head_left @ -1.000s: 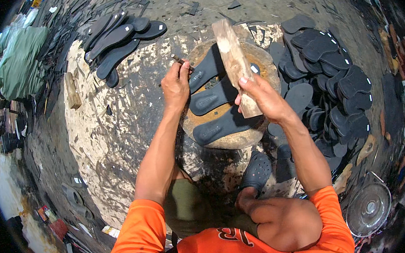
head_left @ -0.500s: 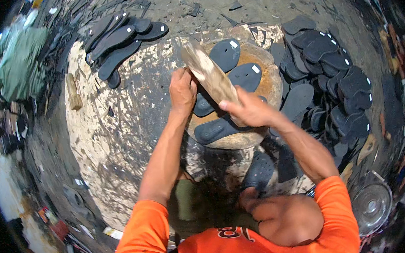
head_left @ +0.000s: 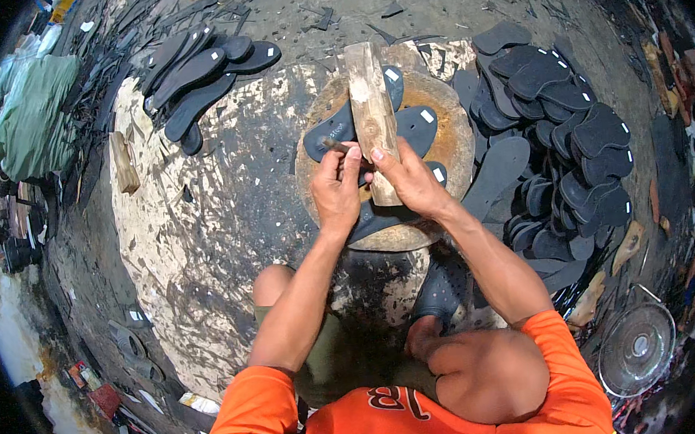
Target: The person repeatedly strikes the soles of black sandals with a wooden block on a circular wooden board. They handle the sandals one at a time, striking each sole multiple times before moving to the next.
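My right hand (head_left: 417, 183) grips a long, pale wooden block (head_left: 370, 97) by its lower end, tilted over the work. Close beside it, my left hand (head_left: 336, 197) is closed on a short dark rod (head_left: 332, 144) that looks like a hole punch. Beneath both hands lies a round, rust-stained wooden chopping block (head_left: 453, 131). Several black sandal soles rest on it, among them a left one (head_left: 327, 131), a right one (head_left: 417, 128) with small holes and a white tag, and a near one (head_left: 384, 220) partly hidden by my hands.
A large heap of black soles (head_left: 595, 148) spreads at the right. A smaller pile (head_left: 190, 78) sits at the far left, with a wood piece (head_left: 124, 163) nearer. Black scraps (head_left: 324, 17) litter the floor. A round metal fan grille (head_left: 637, 349) stands at lower right.
The wooden block has swung more upright and come closer to my body with my right hand. My left hand has moved right and nearer, and its dark rod now shows.
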The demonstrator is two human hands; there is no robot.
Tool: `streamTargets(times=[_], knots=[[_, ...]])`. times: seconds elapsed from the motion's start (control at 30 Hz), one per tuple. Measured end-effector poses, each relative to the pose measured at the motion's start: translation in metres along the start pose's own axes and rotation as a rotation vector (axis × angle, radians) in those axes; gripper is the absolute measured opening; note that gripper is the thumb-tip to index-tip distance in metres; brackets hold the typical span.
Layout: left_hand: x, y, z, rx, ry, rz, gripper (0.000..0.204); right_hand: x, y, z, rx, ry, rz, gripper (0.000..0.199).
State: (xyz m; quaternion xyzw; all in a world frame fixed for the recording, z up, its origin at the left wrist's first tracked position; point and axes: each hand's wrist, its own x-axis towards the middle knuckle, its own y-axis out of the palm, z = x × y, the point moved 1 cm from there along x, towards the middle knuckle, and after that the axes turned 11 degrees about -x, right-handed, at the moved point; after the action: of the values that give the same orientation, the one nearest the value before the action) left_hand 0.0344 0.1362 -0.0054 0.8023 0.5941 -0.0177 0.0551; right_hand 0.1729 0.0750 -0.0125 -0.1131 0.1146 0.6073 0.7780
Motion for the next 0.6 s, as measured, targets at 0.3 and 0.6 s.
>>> streamTargets(times=[0.3, 0.6], knots=[[0.060, -0.025, 0.017, 0.331, 0.188, -0.041, 0.024, -0.037, -0.038, -0.003, -0.196, 0.159, -0.027, 0.057], [0.054, -0.028, 0.021, 0.519, 0.382, 0.049, 0.019, -0.082, -0.058, 0.195, -0.142, -0.264, -0.220, 0.057]])
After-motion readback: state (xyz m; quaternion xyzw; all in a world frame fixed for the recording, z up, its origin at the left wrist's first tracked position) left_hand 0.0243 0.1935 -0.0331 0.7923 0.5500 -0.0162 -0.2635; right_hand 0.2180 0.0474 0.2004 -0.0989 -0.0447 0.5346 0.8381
